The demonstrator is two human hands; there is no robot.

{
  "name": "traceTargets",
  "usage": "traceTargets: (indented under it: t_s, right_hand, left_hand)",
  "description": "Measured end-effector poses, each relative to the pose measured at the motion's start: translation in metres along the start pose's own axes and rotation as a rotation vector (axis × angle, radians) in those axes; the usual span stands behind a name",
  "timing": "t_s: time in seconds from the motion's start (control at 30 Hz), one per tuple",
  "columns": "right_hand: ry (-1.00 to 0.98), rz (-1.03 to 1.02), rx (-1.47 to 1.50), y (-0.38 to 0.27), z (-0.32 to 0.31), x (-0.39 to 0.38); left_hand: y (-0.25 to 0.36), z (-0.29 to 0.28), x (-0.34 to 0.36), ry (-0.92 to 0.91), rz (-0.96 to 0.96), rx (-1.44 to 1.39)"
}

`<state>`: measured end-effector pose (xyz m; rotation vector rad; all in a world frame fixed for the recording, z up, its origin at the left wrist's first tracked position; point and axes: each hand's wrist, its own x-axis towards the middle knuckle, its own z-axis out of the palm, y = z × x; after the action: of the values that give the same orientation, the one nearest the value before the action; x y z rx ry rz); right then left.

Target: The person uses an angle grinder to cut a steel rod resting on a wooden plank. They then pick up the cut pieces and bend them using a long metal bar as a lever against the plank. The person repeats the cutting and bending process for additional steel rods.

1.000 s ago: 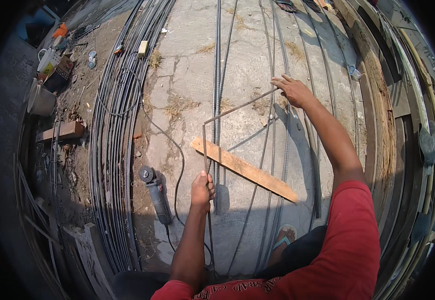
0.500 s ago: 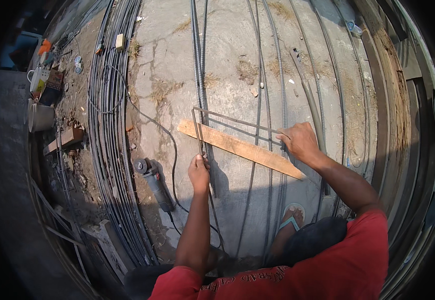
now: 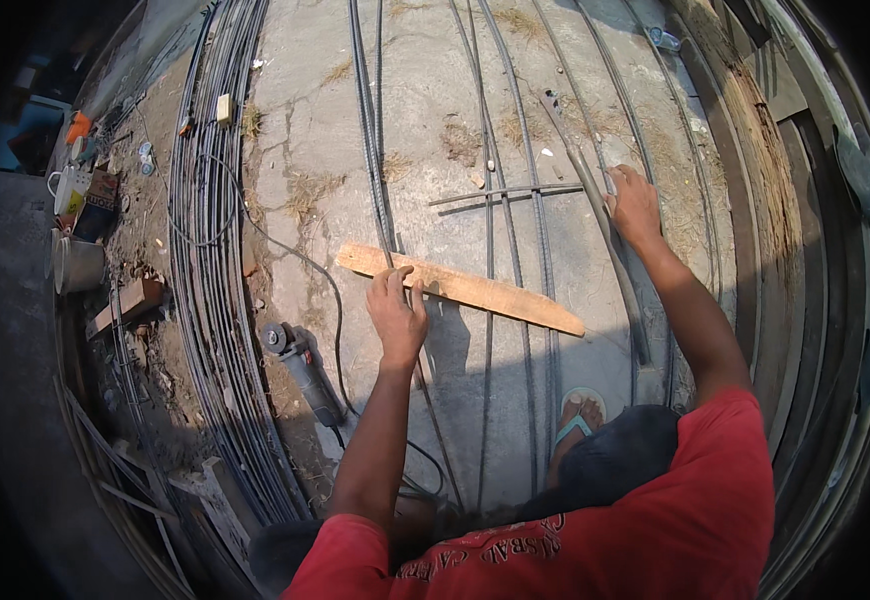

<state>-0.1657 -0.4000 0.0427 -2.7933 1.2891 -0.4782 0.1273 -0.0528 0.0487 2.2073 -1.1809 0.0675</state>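
My left hand [image 3: 397, 312] is over the near edge of a long wooden board [image 3: 495, 297], toward its left end. Its fingers are apart and curved, with nothing visible in them. Reaching out to the far right, my right hand [image 3: 635, 207] has its fingers loosely bent and appears to hold nothing. Just left of its fingertips a thin metal rod [image 3: 505, 192] lies crosswise over several long bars, with a dark line close beside it. Whether the fingertips touch the rod is hard to tell. The board tapers at its right end and also lies across bars.
An angle grinder [image 3: 305, 375] with a black cord rests left of my left forearm. A thick bundle of steel bars [image 3: 217, 250] runs along the left side. Right of the bars lie a grey pipe [image 3: 605, 235] and long timbers [image 3: 755, 150]. My sandalled foot [image 3: 580, 415] is near.
My right hand has moved up and away with the bent rod, which now lies farther off. My left hand has opened and moved to the board's edge. The view has shifted slightly.
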Motion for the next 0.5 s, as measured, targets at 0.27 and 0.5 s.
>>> traceTargets:
  t_s: [0.27,0.5]
  right_hand:
    - [-0.257,0.403,0.204,0.013,-0.003,-0.155]
    - [-0.232,0.559,0.203,0.019,0.027,-0.159]
  left_hand:
    - [-0.031,0.076,0.126,-0.22,0.212,0.178]
    - [-0.036,0.12,0.15,-0.475,0.2,0.287]
